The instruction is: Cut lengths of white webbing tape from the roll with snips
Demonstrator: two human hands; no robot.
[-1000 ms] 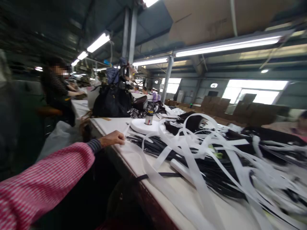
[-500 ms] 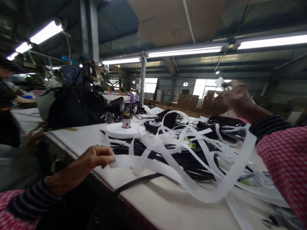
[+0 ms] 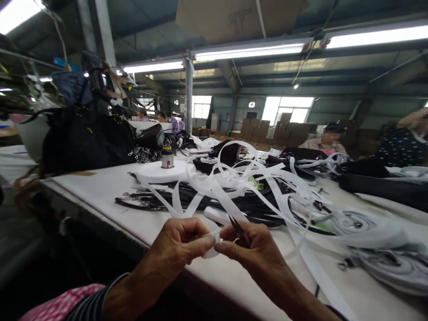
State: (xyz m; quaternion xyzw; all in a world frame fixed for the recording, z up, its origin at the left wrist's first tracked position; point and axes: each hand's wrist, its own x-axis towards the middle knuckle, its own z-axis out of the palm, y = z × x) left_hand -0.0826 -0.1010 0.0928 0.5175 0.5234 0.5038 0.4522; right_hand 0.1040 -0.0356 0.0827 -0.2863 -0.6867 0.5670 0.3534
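My left hand [image 3: 182, 243] is closed in a pinch on a white strip of tape [image 3: 211, 253] just above the table's front edge. Close beside it, my right hand [image 3: 256, 247] is closed around a pair of dark thread snips [image 3: 240, 231], blades pointing up and left. Its thumb and forefinger meet the same strip, almost touching my left fingertips. Behind the hands, loose curls of white tape [image 3: 227, 203] lie over a bundle of black straps [image 3: 264, 209]. A flat white tape roll [image 3: 150, 173] has a small metal-coloured can [image 3: 167, 158] standing on it.
Black bags [image 3: 87, 138] are heaped at the left back of the white table [image 3: 100, 183]. Coiled white cords [image 3: 397, 263] and a metal clip [image 3: 343, 266] lie at right. One co-worker [image 3: 329, 142] sits across the table, another person [image 3: 401, 142] farther right. Cartons [image 3: 290, 133] stand behind.
My right hand has come down from high at the right to meet my left hand, which moved right. The long strip stretched between them is now gathered short. My view has turned right.
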